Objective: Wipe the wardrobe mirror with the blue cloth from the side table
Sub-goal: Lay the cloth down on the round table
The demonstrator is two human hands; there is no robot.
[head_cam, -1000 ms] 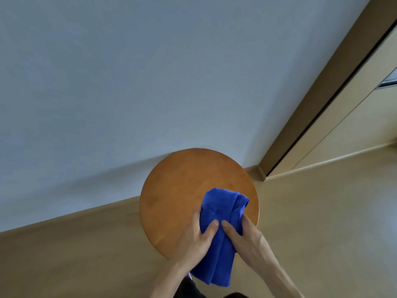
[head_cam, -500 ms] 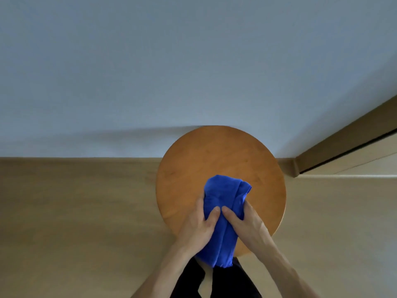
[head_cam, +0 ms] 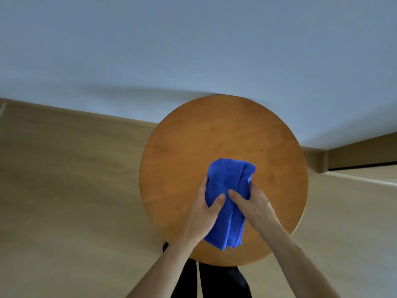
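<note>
A folded blue cloth (head_cam: 226,183) is over the round wooden side table (head_cam: 193,147), its lower end hanging toward me. My left hand (head_cam: 202,214) grips its left side with the thumb on top. My right hand (head_cam: 253,203) grips the right side, thumb pressed into the fold. Both thumbs nearly meet at the cloth's middle. The wardrobe mirror is not in view.
A pale blue-grey wall (head_cam: 193,50) stands right behind the table. Light wooden floor (head_cam: 64,201) spreads to the left and right. A brown door or wardrobe frame (head_cam: 361,155) runs along the right edge. Dark trouser legs (head_cam: 214,282) show below the table.
The view has swung so the table sits more to the right and closer. Both hands keep the same hold on the cloth over the table.
</note>
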